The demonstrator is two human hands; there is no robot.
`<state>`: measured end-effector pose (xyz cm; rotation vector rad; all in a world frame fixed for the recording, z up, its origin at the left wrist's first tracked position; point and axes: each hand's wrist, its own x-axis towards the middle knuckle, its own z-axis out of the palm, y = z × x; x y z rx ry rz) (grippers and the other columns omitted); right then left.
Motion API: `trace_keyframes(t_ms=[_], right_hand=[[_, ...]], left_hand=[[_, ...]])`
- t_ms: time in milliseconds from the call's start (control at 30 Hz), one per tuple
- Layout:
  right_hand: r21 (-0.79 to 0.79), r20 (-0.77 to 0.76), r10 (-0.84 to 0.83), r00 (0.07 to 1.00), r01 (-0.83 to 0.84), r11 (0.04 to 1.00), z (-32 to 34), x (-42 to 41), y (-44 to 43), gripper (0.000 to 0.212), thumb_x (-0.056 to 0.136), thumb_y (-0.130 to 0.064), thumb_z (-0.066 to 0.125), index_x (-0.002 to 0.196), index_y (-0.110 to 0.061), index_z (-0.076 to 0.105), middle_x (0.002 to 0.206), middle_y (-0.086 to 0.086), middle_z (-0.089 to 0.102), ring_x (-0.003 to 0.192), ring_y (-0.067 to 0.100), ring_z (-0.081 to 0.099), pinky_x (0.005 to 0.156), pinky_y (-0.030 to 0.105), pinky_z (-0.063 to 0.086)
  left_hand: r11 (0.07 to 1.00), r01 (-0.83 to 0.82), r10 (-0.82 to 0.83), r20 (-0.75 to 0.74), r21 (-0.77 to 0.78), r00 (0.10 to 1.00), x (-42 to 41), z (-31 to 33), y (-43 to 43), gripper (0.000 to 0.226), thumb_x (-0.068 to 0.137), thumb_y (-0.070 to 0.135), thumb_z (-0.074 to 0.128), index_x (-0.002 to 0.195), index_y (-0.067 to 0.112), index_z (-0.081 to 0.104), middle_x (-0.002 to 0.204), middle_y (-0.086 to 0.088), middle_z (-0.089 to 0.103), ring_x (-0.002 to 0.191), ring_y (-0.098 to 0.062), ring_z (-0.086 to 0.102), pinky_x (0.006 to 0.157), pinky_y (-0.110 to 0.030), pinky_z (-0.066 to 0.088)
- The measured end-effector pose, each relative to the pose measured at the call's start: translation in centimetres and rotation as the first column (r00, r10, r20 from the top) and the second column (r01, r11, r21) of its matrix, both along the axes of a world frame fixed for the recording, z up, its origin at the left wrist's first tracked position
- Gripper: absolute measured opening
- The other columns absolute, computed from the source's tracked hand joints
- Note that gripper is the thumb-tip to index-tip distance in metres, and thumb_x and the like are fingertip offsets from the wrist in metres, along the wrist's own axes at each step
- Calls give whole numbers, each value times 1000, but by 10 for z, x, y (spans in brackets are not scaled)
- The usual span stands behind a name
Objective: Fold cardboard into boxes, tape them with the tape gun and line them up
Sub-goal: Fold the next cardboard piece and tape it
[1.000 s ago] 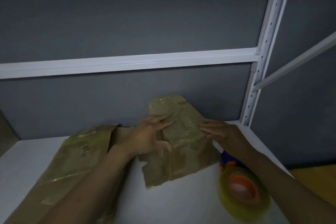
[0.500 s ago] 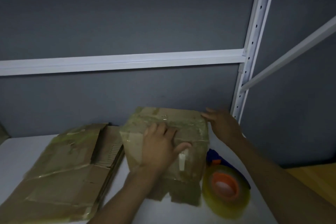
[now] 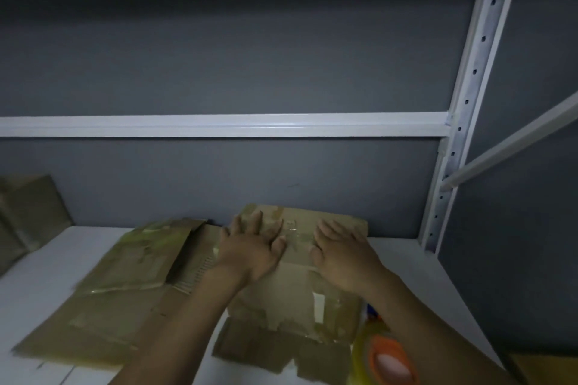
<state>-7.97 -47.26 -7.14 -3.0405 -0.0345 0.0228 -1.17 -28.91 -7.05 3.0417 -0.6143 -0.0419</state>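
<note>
Nearest, at the bottom right edge: the tape gun (image 3: 386,359), orange core and clear roll showing, lying on the white shelf (image 3: 403,259), untouched, close against the box's right side; touching or just beside, cannot tell. Next up, ragged flaps (image 3: 281,350) spread flat on the shelf toward the viewer from the foot of the box's near wall. Then the cardboard box (image 3: 300,300) itself, centre-right, standing squared up now, where a second ago only a flat, tilted sheet held up between the hands. Big change, that: popped open into a box shape half a second back, and since then the right hand brought over from the far corner onto the top. Left hand (image 3: 250,251) and right hand (image 3: 341,255) side by side, palms down, fingers straight and pointing at the wall, pressing the glossy, already-taped top face, grasping nothing. Probably flattening and squaring before any taping, so the folding step about done and the reach for the tape gun likely next. Long axis of the box running left to right, parallel to the back wall, taped face up, loose flaps toward the viewer. Left of it, touching or nearly so, a stack of flattened cardboard (image 3: 125,275). Further left, more cardboard (image 3: 28,219) leaning at the wall. Beyond, the white crossbeam (image 3: 219,125) and the perforated upright (image 3: 475,72).
</note>
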Motion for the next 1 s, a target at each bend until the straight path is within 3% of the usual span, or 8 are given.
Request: trace_keyframes(t_ms=[200, 367, 533, 700, 767, 867, 933, 1000], right_hand=[[28, -47, 70, 996, -69, 997, -1, 14, 15, 52, 101, -48, 8, 152, -39, 2, 159, -15, -9, 146, 9, -9, 118, 40, -3], [47, -38, -99, 994, 101, 994, -3, -3, -3, 55, 101, -49, 11, 153, -31, 6, 160, -10, -8, 147, 12, -9, 119, 37, -1], [288, -15, -339, 941, 328, 900, -13, -6, -4, 69, 99, -51, 24, 154, -16, 1, 160, -3, -15, 145, 13, -17, 118, 35, 5], [142, 50, -339, 940, 329, 934, -1, 14, -7, 61, 99, -47, 28, 142, -4, 35, 152, 12, 26, 140, 27, 22, 115, 38, 22], [77, -21, -332, 943, 333, 940, -4, 20, -12, 67, 99, -50, 22, 148, -4, 22, 158, 15, 12, 145, 30, 10, 118, 43, 14], [261, -63, -374, 925, 377, 889, -13, 18, -15, 77, 97, -55, 27, 153, -11, -3, 159, 6, -16, 146, 24, -13, 120, 39, 5], [423, -37, -430, 902, 404, 811, -13, 13, -13, 86, 96, -56, 36, 152, -12, -11, 159, 1, -20, 147, 18, -8, 117, 34, 8], [589, -58, -481, 875, 419, 691, -11, 7, -12, 90, 95, -53, 44, 151, -15, -16, 160, 1, -13, 146, 20, 10, 113, 30, 19]], left_hand=[[984, 179, -178, -63, 23, 982, 8, 3, 11, 47, 101, 53, 11, 147, 54, 3, 159, 22, -8, 148, -21, -13, 117, -51, -2], [992, 115, -119, -94, -43, 989, 31, 4, 34, 56, 102, 52, 16, 154, 36, 2, 161, 7, -13, 149, -20, -4, 120, -36, 5], [986, 5, -19, -77, -169, 997, 25, 0, 37, 74, 101, 52, 24, 154, 7, 1, 162, -8, -3, 147, -27, 16, 115, -34, 22], [977, -20, -4, -110, -212, 994, 43, 8, 23, 79, 92, 61, 26, 148, 5, 23, 148, -15, 30, 126, -35, 43, 100, -42, 40], [986, -23, 8, -93, -162, 996, 47, 11, 14, 74, 97, 56, 27, 149, 4, 19, 148, -17, 26, 131, -35, 36, 107, -43, 34], [982, 4, -32, -149, -190, 988, 53, 4, 12, 81, 97, 59, 22, 154, 8, -5, 162, -12, -4, 147, -31, 11, 118, -43, 18], [965, -3, -44, -174, -261, 984, 59, 0, 16, 87, 95, 63, 27, 154, 10, -7, 162, -7, -4, 147, -30, 13, 118, -41, 18], [926, -32, -45, -193, -377, 980, 61, 1, 20, 92, 90, 68, 38, 154, 10, 9, 159, -3, 20, 141, -27, 30, 113, -37, 29]])
